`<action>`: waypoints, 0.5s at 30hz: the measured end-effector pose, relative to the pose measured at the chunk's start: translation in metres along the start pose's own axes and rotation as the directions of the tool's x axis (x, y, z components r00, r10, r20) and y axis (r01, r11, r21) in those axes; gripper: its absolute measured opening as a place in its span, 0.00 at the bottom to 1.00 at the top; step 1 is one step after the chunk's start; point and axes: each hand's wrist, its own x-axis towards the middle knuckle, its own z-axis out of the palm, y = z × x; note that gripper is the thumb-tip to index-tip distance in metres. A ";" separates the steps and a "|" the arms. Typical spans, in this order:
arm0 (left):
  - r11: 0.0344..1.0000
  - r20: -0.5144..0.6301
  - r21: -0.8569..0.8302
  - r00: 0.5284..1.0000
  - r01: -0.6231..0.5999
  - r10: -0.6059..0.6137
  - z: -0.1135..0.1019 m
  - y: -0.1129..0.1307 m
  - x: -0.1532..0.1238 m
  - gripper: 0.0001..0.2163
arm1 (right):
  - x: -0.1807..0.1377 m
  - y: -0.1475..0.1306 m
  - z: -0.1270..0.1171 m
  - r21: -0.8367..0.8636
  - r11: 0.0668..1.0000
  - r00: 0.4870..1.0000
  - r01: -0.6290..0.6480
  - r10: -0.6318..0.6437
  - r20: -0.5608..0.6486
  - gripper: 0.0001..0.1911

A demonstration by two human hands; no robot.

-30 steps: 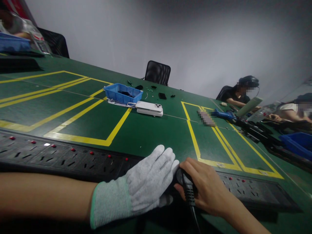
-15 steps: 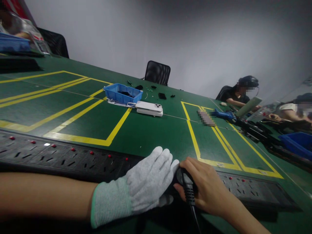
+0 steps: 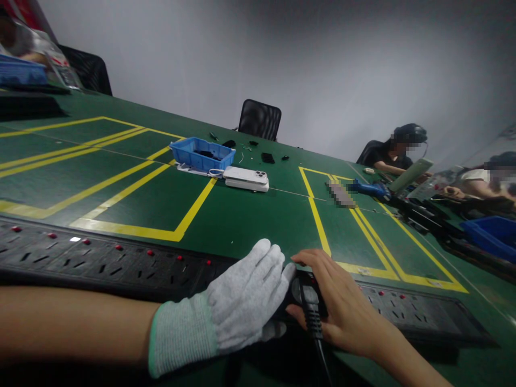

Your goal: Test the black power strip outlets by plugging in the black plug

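A long black power strip (image 3: 133, 260) with several red switches runs along the near edge of the table. My left hand (image 3: 244, 303), in a light grey glove with a green-edged cuff, lies across the strip, its fingers over the top and its thumb on the near side, holding it. A black plug (image 3: 309, 294) sits at the strip just right of the glove, its cord hanging toward me. Around the plug curves my bare right hand (image 3: 342, 301), open, fingers raised beyond it and thumb on its left. The plug's prongs are hidden.
On the green table (image 3: 250, 220) with yellow tape outlines stand a blue bin (image 3: 201, 156) and a white phone (image 3: 245, 176) on a white box. A blue bin (image 3: 494, 236) and a dark stand (image 3: 423, 215) are at right. People sit at both sides.
The fingers of my right hand have loosened from the plug and spread apart, baring more of it. My left hand stays on the power strip.
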 end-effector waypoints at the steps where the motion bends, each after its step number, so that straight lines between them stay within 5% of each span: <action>1: 1.000 0.007 0.004 1.000 0.003 -0.003 0.000 0.000 0.000 0.26 | 0.000 0.000 0.000 0.005 1.000 1.000 -0.003 0.003 0.000 0.22; 15: 0.999 -0.131 0.046 0.991 0.004 0.002 -0.003 0.000 0.005 0.24 | 0.001 -0.001 -0.003 0.040 0.999 0.998 0.008 -0.010 0.062 0.23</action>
